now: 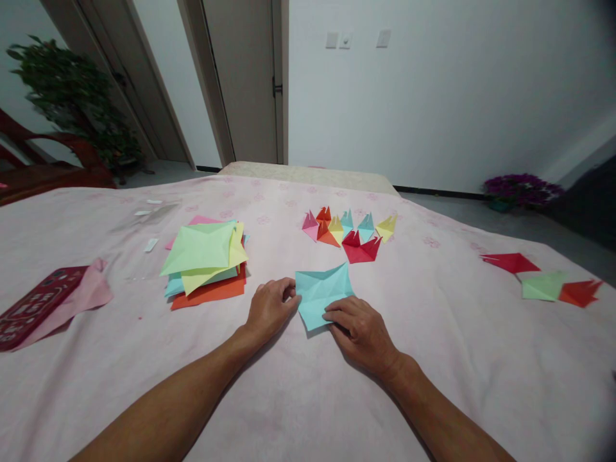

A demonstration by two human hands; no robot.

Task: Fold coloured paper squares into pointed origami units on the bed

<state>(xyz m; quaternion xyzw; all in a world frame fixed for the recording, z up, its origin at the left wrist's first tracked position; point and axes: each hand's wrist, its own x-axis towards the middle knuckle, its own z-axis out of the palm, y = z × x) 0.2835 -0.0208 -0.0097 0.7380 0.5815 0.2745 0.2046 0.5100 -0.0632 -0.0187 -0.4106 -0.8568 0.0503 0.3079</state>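
Observation:
A light blue sheet of paper (319, 292) with creases lies on the pink cloth (308, 398) in front of me. My left hand (269, 310) rests at its left corner, fingers curled and pinching the edge. My right hand (362, 332) presses its fingertips down on the sheet's lower right edge. Both forearms reach in from the bottom of the view.
A stack of coloured paper sheets (206, 262) lies to the left. Several folded paper pieces (349, 232) sit behind the blue sheet, and three more (543, 279) lie at the right. A dark red flat case (36, 305) with pink paper is at far left.

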